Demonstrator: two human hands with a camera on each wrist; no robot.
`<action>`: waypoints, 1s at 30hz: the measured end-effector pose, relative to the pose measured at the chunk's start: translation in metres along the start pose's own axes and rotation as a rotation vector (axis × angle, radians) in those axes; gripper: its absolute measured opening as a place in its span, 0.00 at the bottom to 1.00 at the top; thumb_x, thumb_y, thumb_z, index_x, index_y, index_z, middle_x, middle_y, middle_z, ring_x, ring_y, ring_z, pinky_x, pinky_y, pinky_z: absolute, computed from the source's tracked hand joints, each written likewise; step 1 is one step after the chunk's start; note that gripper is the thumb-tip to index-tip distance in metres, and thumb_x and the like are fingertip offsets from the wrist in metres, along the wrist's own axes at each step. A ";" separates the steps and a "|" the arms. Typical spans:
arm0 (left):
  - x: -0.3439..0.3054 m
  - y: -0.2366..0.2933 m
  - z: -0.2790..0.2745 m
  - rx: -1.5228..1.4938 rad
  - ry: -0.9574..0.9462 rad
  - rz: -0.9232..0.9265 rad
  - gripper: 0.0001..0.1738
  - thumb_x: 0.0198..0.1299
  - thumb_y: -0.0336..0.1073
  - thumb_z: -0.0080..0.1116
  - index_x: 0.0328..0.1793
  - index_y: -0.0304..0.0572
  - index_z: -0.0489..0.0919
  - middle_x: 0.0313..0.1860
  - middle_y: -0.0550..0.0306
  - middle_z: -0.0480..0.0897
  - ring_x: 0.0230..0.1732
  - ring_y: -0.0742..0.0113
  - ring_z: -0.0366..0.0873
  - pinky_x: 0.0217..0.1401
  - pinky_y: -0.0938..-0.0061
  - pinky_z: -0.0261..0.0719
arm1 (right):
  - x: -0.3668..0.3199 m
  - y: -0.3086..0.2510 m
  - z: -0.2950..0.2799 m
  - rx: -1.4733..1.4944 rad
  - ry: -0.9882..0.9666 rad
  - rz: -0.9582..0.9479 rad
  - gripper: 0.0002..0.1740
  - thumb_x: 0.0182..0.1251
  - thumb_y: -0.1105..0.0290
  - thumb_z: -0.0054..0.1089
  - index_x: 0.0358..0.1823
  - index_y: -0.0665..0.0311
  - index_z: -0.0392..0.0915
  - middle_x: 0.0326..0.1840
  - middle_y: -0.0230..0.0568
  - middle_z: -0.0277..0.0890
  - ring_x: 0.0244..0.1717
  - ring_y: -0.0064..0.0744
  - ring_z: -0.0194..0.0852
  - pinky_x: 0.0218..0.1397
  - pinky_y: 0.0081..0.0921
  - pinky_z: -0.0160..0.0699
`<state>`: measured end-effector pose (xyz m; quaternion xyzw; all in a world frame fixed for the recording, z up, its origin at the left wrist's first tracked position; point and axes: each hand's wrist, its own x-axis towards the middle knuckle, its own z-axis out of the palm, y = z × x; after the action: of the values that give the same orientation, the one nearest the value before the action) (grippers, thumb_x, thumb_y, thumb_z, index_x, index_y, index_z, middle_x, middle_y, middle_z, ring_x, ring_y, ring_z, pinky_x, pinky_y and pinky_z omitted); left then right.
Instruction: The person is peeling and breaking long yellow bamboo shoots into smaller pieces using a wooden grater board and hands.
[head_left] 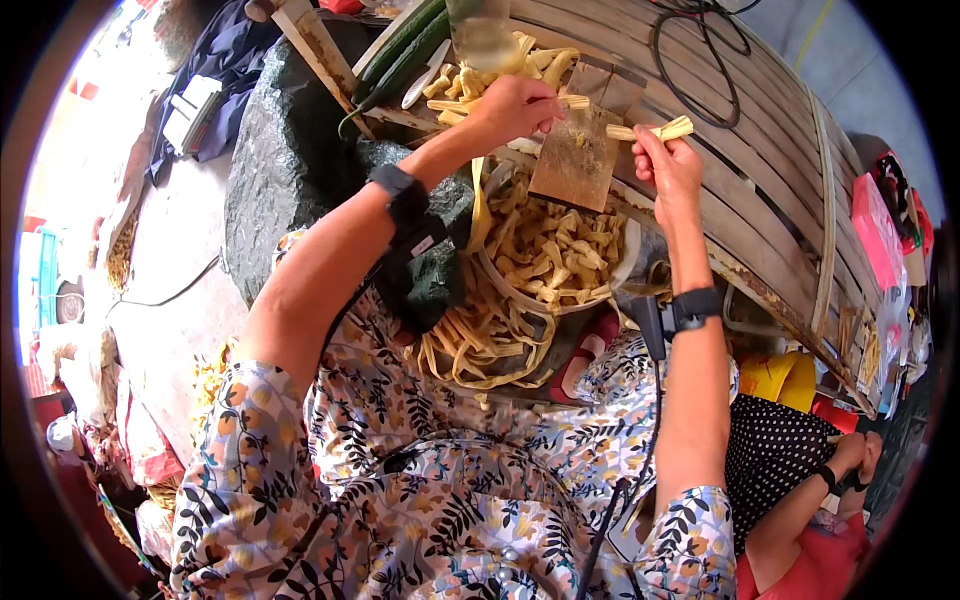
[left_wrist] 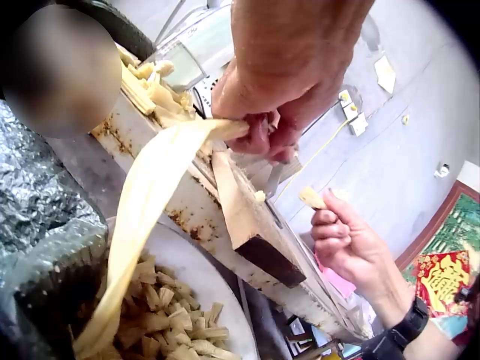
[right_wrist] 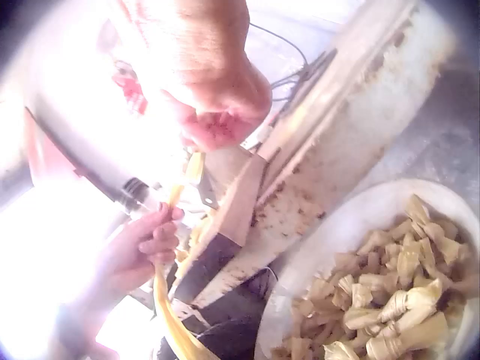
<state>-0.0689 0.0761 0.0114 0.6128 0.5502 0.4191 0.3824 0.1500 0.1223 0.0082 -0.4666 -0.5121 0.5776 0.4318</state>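
Observation:
My left hand (head_left: 510,110) pinches a long pale-yellow vegetable strip (left_wrist: 154,184) near one end. The strip's short end pokes out past the fingers, and its long tail hangs down toward the basin. Off to the right, my right hand (head_left: 670,170) holds a short bundle of the same vegetable (head_left: 655,130) between thumb and fingers. Between the hands lies a wooden board (head_left: 568,178), with a metal blade (left_wrist: 274,178) standing at it in the left wrist view. Below is a white basin (right_wrist: 289,319) filled with cut and knotted vegetable pieces (head_left: 565,255).
Uncut strips (head_left: 490,345) spill beside the basin. Cucumbers (head_left: 405,60), a clear jar (head_left: 480,35) and more vegetable pieces stand beyond the left hand. A black cable (head_left: 690,90) lies on the slatted table (head_left: 770,200). Dark plastic sheeting (head_left: 270,180) is left; another person (head_left: 810,510) sits right.

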 end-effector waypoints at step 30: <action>-0.080 0.023 0.045 0.480 -0.093 0.487 0.09 0.52 0.32 0.56 0.40 0.40 0.74 0.28 0.50 0.78 0.24 0.49 0.73 0.27 0.69 0.73 | -0.068 -0.006 -0.003 -0.300 -0.395 -0.019 0.13 0.65 0.66 0.52 0.33 0.72 0.77 0.27 0.36 0.76 0.26 0.20 0.74 0.29 0.15 0.72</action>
<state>-0.0226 -0.0063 0.0097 0.8169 0.4527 0.3284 0.1409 0.1658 0.0571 0.0212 -0.3985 -0.6708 0.5713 0.2545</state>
